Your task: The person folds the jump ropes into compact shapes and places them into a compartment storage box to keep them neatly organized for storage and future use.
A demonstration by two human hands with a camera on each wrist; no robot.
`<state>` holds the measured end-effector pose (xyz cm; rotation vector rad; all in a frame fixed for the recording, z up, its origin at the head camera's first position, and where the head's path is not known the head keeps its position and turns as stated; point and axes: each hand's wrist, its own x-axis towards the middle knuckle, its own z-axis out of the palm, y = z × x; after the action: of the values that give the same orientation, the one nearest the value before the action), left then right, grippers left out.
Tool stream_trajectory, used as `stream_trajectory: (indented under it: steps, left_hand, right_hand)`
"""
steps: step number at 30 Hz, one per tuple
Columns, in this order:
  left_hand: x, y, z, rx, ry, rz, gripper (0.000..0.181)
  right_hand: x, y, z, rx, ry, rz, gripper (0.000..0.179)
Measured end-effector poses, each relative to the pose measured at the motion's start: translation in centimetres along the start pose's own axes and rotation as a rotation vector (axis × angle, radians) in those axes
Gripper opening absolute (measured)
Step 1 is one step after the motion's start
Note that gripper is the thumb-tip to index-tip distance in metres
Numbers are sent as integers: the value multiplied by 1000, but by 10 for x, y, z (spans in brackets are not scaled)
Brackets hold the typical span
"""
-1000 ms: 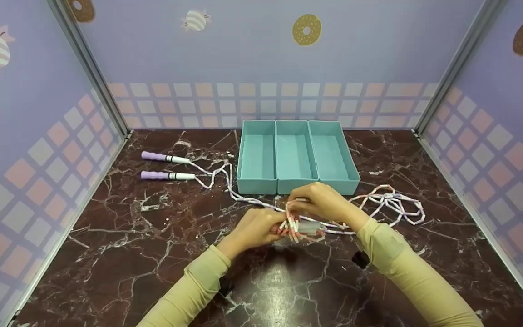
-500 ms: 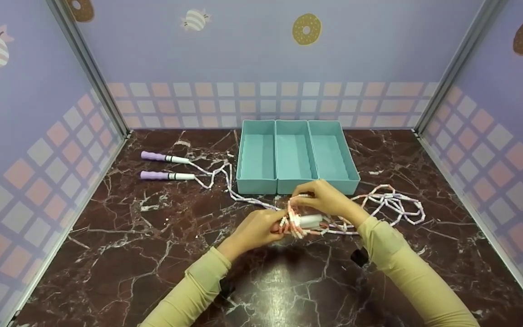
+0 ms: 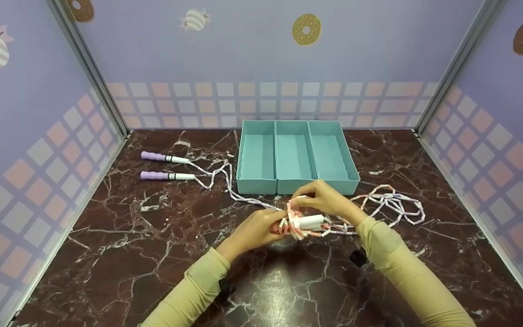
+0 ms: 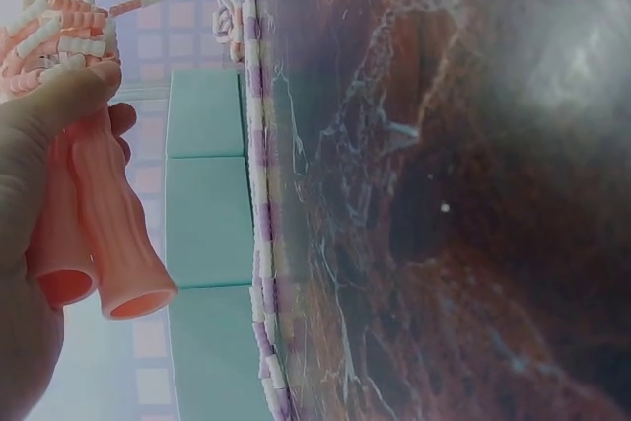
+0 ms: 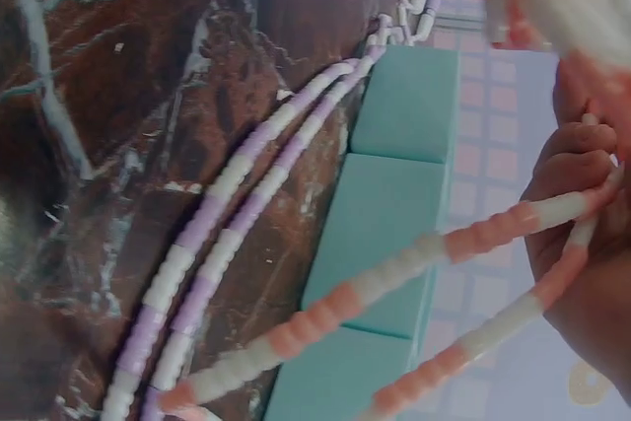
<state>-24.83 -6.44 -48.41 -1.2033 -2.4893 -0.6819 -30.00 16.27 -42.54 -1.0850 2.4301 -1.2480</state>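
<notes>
My left hand (image 3: 253, 228) grips both handles of a pink-and-white beaded jump rope; in the left wrist view the pink handles (image 4: 116, 229) lie side by side, hollow ends outward. Beaded cord (image 4: 64, 32) is wrapped in a bundle around them, just past my thumb. White handle parts (image 3: 311, 222) stick out to the right of the bundle. My right hand (image 3: 324, 198) pinches strands of the cord above it. Pink-and-white strands (image 5: 394, 268) hang from these fingers in the right wrist view.
A purple-and-white jump rope lies behind the hands, its handles (image 3: 155, 175) at the left. Its cord (image 3: 252, 200) runs right, toward a loose tangle (image 3: 395, 204) of beaded cord. A teal bin (image 3: 257, 186) with three compartments stands at the back.
My right hand has shifted slightly up and right, and the cord bundle with the white handle parts has turned into clearer view. My left hand has barely moved.
</notes>
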Motion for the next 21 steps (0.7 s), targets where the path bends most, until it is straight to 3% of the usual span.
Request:
stream_trajectory:
  steps: [5, 11, 21]
  left_hand:
    - [0, -1, 1, 13, 26, -12, 35]
    - [1, 0, 2, -20, 73, -35, 42]
    - [-2, -2, 2, -71, 145, -112, 79]
  right_hand:
    - [-5, -7, 0, 46, 23, 18, 17]
    - [0, 24, 4, 101, 37, 62, 18]
    - [-4, 46, 10, 225, 64, 115, 25]
